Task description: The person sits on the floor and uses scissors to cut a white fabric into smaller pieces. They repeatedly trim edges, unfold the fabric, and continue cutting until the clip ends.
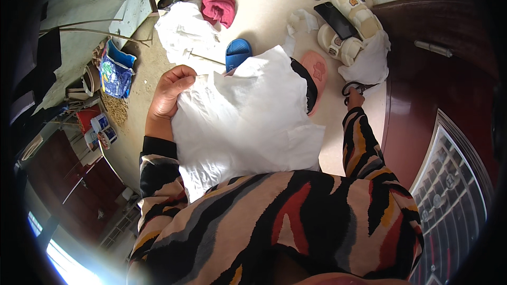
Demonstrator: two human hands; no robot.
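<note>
A large piece of white cloth point(245, 114) lies over the lap, its right edge uneven. At its upper left corner, my left hand point(172, 89) pinches the fabric between thumb and fingers. Out to the right, near the floor, my right hand point(355, 98) has its fingers at the handles of dark scissors point(358, 86); how firmly they hold is partly hidden. The blades point right, against a smaller white cloth point(366, 61) that rests by a pair of cream clogs point(358, 16). A black smartphone point(336, 19) lies across the clogs.
A white cloth heap point(184, 27) and a crimson cloth point(218, 10) lie on the floor ahead. A blue slipper point(238, 52) and a pink slipper point(318, 71) show beyond the lap. Further left stands a blue printed bag point(117, 73). A dark red door point(420, 83) is at right.
</note>
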